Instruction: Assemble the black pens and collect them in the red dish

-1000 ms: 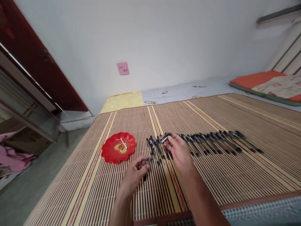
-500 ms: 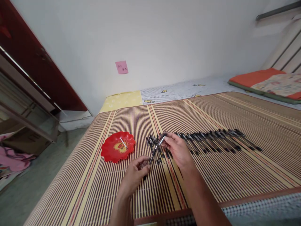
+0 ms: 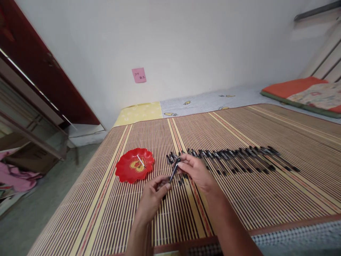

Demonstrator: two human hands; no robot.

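Both my hands hold one black pen [image 3: 173, 173] above a striped bamboo mat [image 3: 239, 199]. My left hand [image 3: 153, 196] pinches its lower end. My right hand [image 3: 196, 171] pinches its upper end with fingertips pressed together. Behind my hands a long row of black pens [image 3: 234, 160] lies side by side on the mat, running to the right. To the left sits a red scalloped plate [image 3: 125, 171] with a thin white stick [image 3: 140, 161] lying in it.
The mat covers a bed against a white wall with a pink note [image 3: 139, 75]. An orange-edged cushion [image 3: 301, 91] lies at the far right. Left of the bed is grey floor [image 3: 32, 220] and a dark red cabinet [image 3: 37, 71].
My right hand has moved left and nearer, from the pen row onto the upper end of the pen that my left hand holds. The left hand has stayed almost still.
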